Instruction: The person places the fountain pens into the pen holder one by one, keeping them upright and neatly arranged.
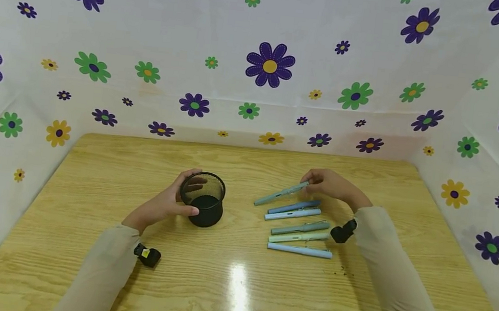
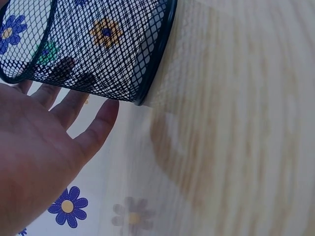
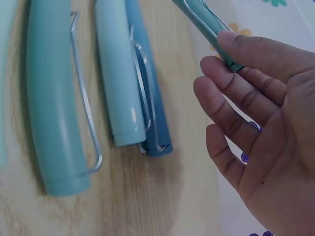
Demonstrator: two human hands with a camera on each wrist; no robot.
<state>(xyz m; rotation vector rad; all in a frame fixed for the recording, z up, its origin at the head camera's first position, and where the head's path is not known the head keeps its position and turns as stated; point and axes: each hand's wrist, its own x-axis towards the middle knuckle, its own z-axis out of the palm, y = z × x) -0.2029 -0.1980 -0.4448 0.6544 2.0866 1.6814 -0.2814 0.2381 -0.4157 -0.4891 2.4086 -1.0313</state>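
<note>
My left hand (image 1: 161, 209) grips a round black mesh pen holder (image 1: 208, 216), thumb on its near side and fingers around the far side. In the left wrist view the fingers lie along the mesh wall (image 2: 106, 64). With thumb and fingertips, my right hand (image 1: 330, 184) pinches one end of a grey-green pen (image 1: 278, 194), whose other end points left toward the holder. The right wrist view shows that pen's metal clip and the thumb pressed near its end. Nearest to this hand lies a dark blue pen (image 1: 293, 207), beside a light blue pen (image 1: 292, 215).
Closer to the front lie a green pen (image 1: 299, 228), a pale green pen (image 1: 297, 237) and another light blue pen (image 1: 298, 250), roughly parallel. Small dark specks (image 1: 343, 272) dot the wooden table (image 1: 189, 282). A flowered white cloth (image 1: 227, 30) encloses its back and sides.
</note>
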